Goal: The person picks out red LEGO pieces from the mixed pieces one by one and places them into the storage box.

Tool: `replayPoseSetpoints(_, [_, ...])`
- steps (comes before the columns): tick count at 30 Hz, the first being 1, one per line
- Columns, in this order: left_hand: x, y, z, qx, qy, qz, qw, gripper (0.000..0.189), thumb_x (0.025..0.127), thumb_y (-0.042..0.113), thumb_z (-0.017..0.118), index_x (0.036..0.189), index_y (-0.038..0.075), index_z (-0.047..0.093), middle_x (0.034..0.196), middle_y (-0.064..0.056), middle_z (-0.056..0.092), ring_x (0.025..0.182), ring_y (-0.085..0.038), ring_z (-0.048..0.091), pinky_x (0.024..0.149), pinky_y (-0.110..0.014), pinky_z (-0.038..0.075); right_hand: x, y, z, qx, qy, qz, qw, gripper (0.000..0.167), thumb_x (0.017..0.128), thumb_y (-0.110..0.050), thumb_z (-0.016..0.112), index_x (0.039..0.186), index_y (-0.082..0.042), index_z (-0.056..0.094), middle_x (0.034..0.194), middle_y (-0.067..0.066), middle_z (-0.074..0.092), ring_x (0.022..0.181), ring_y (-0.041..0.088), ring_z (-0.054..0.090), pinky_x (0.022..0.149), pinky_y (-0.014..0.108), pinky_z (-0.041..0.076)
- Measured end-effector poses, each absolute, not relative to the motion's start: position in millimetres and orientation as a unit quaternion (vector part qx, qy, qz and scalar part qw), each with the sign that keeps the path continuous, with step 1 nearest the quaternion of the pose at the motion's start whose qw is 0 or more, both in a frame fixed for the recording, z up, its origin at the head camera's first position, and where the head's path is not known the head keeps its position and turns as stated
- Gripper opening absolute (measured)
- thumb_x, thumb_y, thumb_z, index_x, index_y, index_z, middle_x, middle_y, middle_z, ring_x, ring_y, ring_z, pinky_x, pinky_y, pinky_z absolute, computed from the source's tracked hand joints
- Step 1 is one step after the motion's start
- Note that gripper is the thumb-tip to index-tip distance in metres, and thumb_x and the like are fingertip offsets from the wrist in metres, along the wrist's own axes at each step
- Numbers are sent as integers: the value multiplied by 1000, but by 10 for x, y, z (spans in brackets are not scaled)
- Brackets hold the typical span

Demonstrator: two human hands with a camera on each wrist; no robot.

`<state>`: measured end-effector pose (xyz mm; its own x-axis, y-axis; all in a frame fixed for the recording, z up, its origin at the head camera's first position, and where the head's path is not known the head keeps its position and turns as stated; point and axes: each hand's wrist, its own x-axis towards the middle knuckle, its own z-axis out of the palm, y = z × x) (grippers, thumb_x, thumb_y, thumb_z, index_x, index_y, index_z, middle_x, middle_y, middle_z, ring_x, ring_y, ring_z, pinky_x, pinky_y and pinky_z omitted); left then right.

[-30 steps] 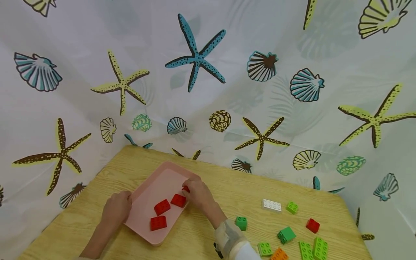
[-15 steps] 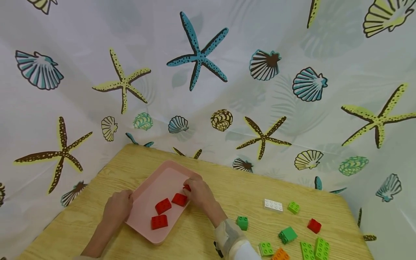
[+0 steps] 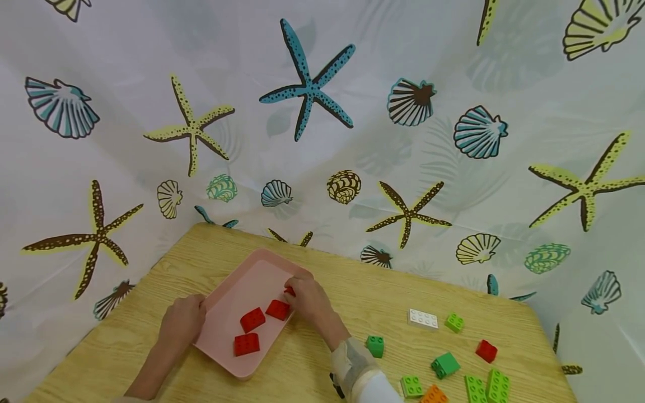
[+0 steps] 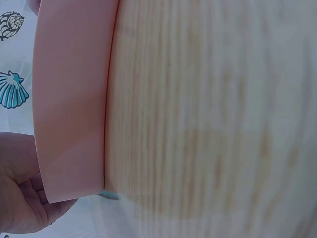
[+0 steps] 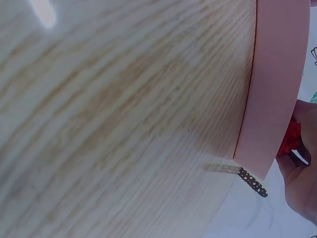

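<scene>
A pink tray (image 3: 262,268) lies at an angle on the wooden table. My left hand (image 3: 181,320) grips its left rim; in the left wrist view, this hand (image 4: 20,188) has its fingers behind the tray's wall. Over the tray's right side, my right hand (image 3: 308,296) pinches a red toy brick (image 3: 289,291), mostly hidden by the fingers in the head view. The right wrist view shows that brick (image 5: 291,138) between thumb and fingers, just beyond the tray wall (image 5: 277,74). Three more red bricks, one of them nearest my right hand (image 3: 277,309), lie in the tray.
Loose bricks lie on the table (image 3: 347,285) at the right: a white one (image 3: 423,318), a red one (image 3: 486,351), an orange one (image 3: 434,394) and several green ones, such as the dark green one (image 3: 445,365). A patterned cloth (image 3: 322,151) hangs behind.
The head view has shifted slightly. Both hands, the tray and the bricks keep their places.
</scene>
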<state>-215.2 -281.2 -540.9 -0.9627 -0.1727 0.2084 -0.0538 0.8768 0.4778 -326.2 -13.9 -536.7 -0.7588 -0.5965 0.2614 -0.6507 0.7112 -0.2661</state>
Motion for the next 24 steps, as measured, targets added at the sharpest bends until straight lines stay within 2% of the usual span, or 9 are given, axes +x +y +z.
replayPoseSetpoints(6, [-2150, -2803, -5407, 60, -961, -239, 124, 16, 93, 1, 59, 78, 4, 64, 68, -13, 62, 59, -30, 60, 50, -46, 46, -3289, -152, -5421, 343, -922, 161, 78, 18, 89, -24, 77, 99, -9, 74, 90, -1, 66, 72, 10, 52, 68, 19, 48])
replayPoseSetpoints(16, [-2156, -2801, -5385, 61, -962, -241, 114, 25, 95, 2, 57, 71, 8, 57, 63, -7, 57, 57, -26, 55, 49, -44, 44, -3296, -165, -5441, 341, -922, 166, 74, 14, 90, -22, 77, 97, -10, 74, 85, -3, 63, 72, 9, 50, 66, 16, 46])
replayPoseSetpoints(24, [-2151, -2804, -5402, 56, -962, -237, 119, 19, 94, 1, 58, 77, 4, 63, 68, -12, 62, 58, -28, 60, 49, -45, 46, -3322, -188, -5443, 363, -917, 143, 81, 9, 91, -20, 75, 89, -11, 72, 79, -5, 60, 71, 9, 49, 64, 19, 44])
